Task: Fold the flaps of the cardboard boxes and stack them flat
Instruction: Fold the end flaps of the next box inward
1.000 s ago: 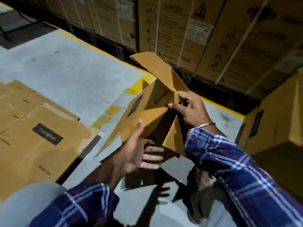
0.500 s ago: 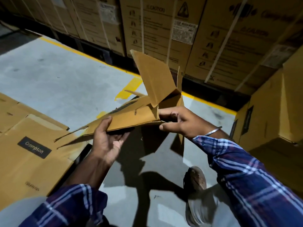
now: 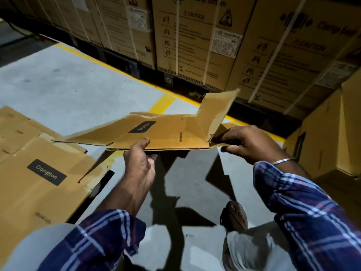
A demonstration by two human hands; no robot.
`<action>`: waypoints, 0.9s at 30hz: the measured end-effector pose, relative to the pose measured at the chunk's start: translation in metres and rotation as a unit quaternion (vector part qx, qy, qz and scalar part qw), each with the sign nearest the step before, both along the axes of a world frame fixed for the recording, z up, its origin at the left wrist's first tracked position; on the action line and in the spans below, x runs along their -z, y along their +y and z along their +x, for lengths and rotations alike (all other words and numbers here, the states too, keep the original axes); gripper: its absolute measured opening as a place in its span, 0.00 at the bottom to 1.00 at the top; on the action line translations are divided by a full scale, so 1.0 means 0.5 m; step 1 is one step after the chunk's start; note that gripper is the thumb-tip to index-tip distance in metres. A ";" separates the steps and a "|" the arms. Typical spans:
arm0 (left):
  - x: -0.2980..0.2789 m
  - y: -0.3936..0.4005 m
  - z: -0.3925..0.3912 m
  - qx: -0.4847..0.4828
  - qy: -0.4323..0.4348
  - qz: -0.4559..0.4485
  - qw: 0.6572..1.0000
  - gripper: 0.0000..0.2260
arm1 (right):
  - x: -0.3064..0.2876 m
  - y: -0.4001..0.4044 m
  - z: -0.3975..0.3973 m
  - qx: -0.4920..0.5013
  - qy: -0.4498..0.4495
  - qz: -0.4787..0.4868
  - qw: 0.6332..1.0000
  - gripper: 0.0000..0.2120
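Observation:
I hold a flattened brown cardboard box (image 3: 168,132) with a black Crompton label roughly level above the floor. My left hand (image 3: 139,159) grips its near edge, thumb on top and fingers underneath. My right hand (image 3: 248,142) grips the flap at its right end. One flap (image 3: 216,112) still stands upright at that end. To the left, a stack of flattened boxes (image 3: 39,173) lies on the floor, and the held box's left tip reaches over it.
A wall of tall strapped cartons (image 3: 195,36) runs along the back behind a yellow floor line (image 3: 162,103). More brown boxes (image 3: 332,133) stand at the right. My foot (image 3: 234,214) is on the grey floor below the held box.
The box has gone from half-open and tilted to nearly flat and level. My left hand moved from under the panel to gripping its near edge. The raised flap has swung right.

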State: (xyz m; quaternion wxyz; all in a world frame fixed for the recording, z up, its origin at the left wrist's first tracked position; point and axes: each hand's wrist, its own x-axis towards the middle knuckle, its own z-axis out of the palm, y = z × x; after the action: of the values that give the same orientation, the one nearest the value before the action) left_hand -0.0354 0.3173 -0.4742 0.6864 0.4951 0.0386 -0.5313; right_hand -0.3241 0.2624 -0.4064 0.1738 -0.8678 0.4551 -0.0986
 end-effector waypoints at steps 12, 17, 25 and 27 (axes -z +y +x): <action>0.000 0.015 -0.023 0.022 -0.018 0.039 0.999 0.11 | 0.076 0.223 0.211 0.151 -0.235 0.522 0.806 0.21; -0.006 0.019 -0.033 0.059 0.006 0.019 0.998 0.12 | 0.130 0.141 0.234 0.358 -0.630 0.467 0.507 0.29; -0.044 0.015 0.070 0.014 0.051 0.006 0.999 0.18 | 0.078 0.066 0.244 0.382 -0.685 0.389 0.483 0.06; -0.049 0.009 0.103 -0.008 0.026 0.020 0.999 0.18 | 0.075 0.062 0.246 0.375 -0.686 0.389 0.488 0.07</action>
State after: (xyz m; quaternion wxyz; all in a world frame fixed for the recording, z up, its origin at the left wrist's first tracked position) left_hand 0.0161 0.3216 -0.4495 0.6794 0.4946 0.0713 -0.5372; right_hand -0.2009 0.2935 -0.4441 0.6971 -0.1180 0.4666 -0.5315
